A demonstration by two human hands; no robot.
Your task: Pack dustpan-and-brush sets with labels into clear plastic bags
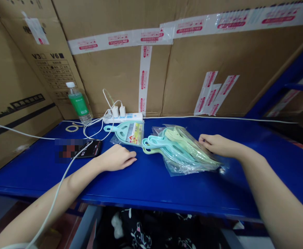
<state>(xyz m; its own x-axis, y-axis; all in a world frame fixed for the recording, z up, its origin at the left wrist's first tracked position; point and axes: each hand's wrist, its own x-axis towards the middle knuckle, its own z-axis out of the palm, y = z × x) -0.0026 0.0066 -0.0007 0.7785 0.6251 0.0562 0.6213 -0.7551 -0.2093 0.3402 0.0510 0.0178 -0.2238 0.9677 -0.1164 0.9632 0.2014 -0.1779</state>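
Note:
My left hand [118, 157] rests on the blue table, fingers folded under and thumb pointing right, with nothing visible in it. Just to its right lies a pile of mini dustpan sets in clear plastic bags, with light blue dustpans [176, 147] and a pale green dustpan [186, 138]. My right hand [217, 145] is at the right side of this pile, its fingers curled close to the plastic; whether they touch it is unclear. Behind my left hand, a single bagged mint dustpan [121, 132] lies with its small brush [131, 133] and a printed card.
A white power strip [130, 118] with plugged-in chargers stands at the back, near a water bottle [79, 103] with a green label. A phone [92, 148] lies left of my left hand. One white cable [60, 188] crosses over my left forearm. Cardboard [115, 76] walls the table's rear.

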